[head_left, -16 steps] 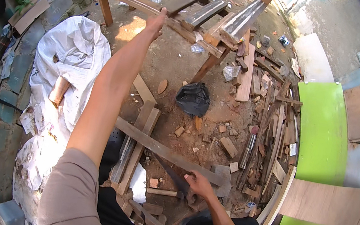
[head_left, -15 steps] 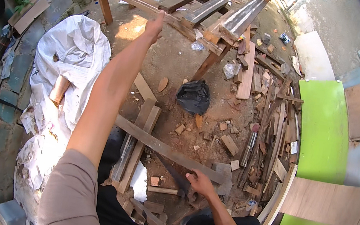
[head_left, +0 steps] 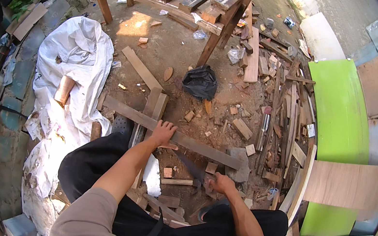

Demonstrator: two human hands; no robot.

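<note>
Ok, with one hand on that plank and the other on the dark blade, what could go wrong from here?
The left hand on the plank is close to the tip of the dark blade held in the right hand; a slip might cut it. The plank lies across other boards, so it could rock or slide. Wood scraps litter the ground, perhaps making footing unsteady.

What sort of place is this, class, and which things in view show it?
Probably an outdoor woodworking spot: scrap wood litters the bare ground, a wooden frame stands ahead, and the right hand holds what looks like a handsaw.
</note>
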